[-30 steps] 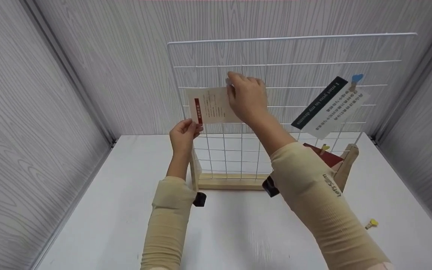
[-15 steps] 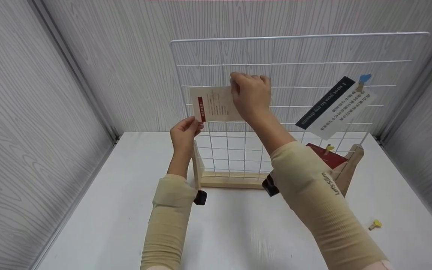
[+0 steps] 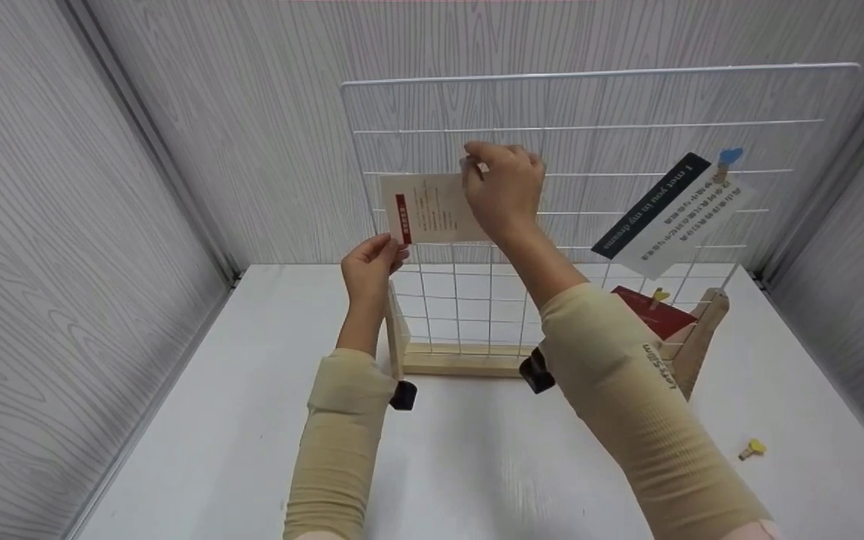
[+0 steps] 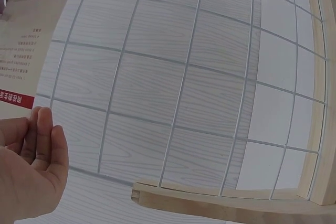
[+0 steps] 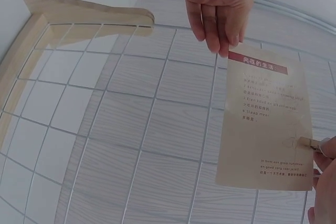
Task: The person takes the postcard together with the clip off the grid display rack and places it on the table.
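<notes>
Grey wood-grain panels [image 3: 252,112] enclose a white tabletop [image 3: 199,420], where, through the distant head camera, I see a white wire grid [image 3: 597,76] upright in a pale wooden stand [image 3: 469,366]. Toward that grid's ten o'clock is a cream rectangular paper card [image 3: 432,214]; I cannot tell whether it touches the wires. From the right hand [image 3: 507,191], the card extends toward nine o'clock. Those fingers pinch a small pale wooden clip [image 5: 310,142], its tip overlapping the card's three-o'clock end. The left hand [image 3: 369,264] is on the card itself, thumb and fingers together on its seven-o'clock corner. The long axis runs nine to three, the red heading band [image 3: 403,219] at nine.
</notes>
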Demonstrator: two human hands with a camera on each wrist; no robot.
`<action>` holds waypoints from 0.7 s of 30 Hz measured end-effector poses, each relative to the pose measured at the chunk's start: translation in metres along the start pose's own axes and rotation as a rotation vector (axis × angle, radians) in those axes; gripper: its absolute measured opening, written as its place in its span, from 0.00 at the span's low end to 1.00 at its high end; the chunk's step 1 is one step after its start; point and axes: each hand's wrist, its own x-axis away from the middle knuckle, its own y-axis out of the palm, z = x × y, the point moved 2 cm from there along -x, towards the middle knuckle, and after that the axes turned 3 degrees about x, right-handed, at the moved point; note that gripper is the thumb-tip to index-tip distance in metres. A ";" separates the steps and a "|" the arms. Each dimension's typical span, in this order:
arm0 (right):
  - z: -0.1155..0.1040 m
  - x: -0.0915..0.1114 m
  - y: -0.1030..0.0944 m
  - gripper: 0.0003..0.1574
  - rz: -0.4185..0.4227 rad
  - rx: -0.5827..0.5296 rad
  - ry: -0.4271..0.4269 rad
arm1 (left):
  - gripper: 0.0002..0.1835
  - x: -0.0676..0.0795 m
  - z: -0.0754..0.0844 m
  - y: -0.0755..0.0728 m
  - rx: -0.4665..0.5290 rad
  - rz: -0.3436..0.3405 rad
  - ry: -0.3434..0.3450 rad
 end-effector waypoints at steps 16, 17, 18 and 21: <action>-0.003 0.001 -0.002 0.10 -0.001 0.052 -0.034 | 0.10 -0.001 -0.001 0.001 0.014 0.026 -0.039; -0.003 0.000 -0.003 0.10 -0.007 0.054 -0.027 | 0.10 -0.001 0.000 0.001 0.008 0.029 -0.040; -0.003 0.000 -0.003 0.10 -0.013 0.054 -0.020 | 0.10 -0.001 0.000 0.002 0.005 0.032 -0.040; -0.003 -0.001 -0.005 0.10 -0.025 0.054 0.003 | 0.10 -0.001 0.000 0.002 -0.006 0.039 -0.044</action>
